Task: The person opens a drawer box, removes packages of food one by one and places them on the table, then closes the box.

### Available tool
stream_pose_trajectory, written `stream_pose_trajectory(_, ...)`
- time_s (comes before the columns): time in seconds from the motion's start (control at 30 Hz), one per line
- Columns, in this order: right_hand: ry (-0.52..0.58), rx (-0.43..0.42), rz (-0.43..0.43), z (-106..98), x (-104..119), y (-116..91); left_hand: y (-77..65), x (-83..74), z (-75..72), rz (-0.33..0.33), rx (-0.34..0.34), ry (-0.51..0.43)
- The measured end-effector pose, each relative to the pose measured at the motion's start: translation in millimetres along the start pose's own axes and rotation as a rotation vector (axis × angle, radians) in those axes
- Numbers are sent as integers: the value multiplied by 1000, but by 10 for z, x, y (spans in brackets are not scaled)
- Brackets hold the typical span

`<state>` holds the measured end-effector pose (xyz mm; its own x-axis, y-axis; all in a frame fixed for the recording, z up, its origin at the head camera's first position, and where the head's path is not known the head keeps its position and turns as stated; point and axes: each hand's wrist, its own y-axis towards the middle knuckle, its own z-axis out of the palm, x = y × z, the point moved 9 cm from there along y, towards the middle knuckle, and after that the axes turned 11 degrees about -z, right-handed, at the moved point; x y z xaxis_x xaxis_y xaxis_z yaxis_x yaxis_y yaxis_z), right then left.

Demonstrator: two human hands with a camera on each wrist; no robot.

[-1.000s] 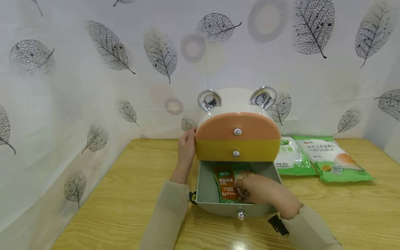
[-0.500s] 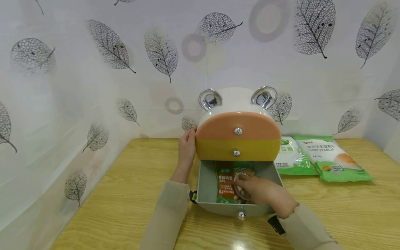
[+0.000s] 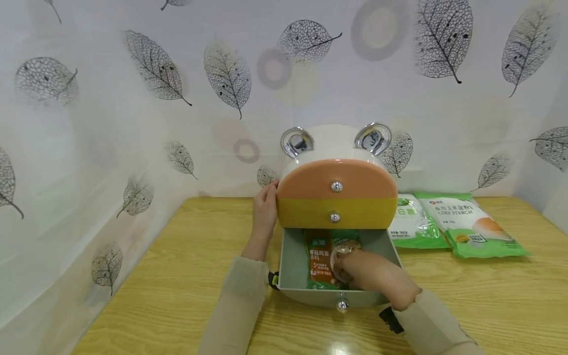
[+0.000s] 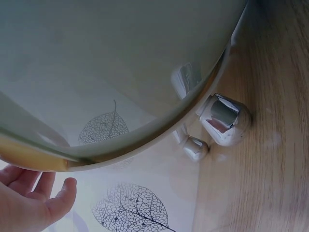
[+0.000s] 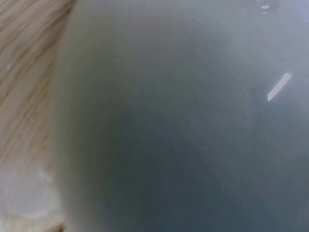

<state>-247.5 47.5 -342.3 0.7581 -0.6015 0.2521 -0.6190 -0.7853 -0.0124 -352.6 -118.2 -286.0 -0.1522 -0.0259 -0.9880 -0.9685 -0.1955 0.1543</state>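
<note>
A frog-like cabinet with a white top (image 3: 335,138) has an orange drawer front (image 3: 338,178) and a yellow one (image 3: 310,212). Its grey-green bottom drawer (image 3: 295,261) is pulled out. Inside lies a brown-and-green soup mix packet (image 3: 319,256). My right hand (image 3: 374,271) reaches into the drawer from the right, curled fingers pinching the packet's right part; the fingertips are partly hidden. With fingers nearly straight, my left hand (image 3: 265,209) rests against the cabinet's left side, and the left wrist view shows its fingertips (image 4: 67,186) at the edge. The right wrist view holds only the blurred drawer (image 5: 183,121).
On the wooden table (image 3: 213,246), a corn starch bag (image 3: 461,217) and a second green-and-white bag (image 3: 412,224) lie right of the cabinet. Leaf-patterned cloth (image 3: 222,148) hangs behind. Chrome feet (image 4: 224,121) stand under the cabinet in the left wrist view.
The packet has shifted slightly right and lies straighter in the drawer. My right hand has made small movements over it. The left hand stays in place.
</note>
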Motion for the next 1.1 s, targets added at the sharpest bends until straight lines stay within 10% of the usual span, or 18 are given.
stream_pose_trajectory(0.6, -11, -56, -30, -260, 102, -104, 1, 0, 24, 12, 18, -15)
stream_pose_trajectory(1.1, -200, -404, -82, -743, 200, -239, 14, -1, 0, 13, -1, 6)
